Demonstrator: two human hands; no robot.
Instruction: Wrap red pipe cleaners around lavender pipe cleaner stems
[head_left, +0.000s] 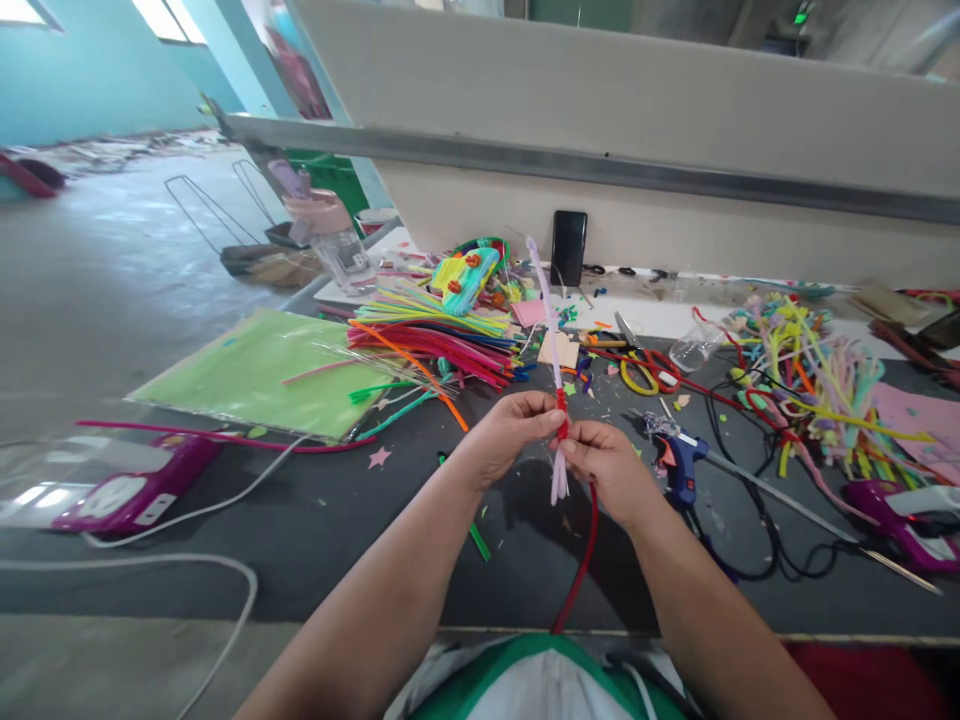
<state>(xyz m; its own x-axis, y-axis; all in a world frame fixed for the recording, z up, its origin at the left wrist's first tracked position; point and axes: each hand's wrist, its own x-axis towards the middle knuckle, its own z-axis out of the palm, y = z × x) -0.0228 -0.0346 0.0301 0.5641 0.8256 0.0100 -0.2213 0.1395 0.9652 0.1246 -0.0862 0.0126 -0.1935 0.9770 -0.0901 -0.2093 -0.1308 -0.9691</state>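
The dark grey table (337, 530) carries a green sheet (232, 370) at left, fuzzy-stem bundle (442, 345) at far centre, blue glue gun (682, 468) and mixed stem pile (825, 385) at right.

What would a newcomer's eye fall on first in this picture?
A pale lilac stem wrapped in red stands out near the centre, pinched by the left hand and right hand. Beyond the left hand spreads a bright pile of coloured stems; a blue glue gun lies right of the right hand.
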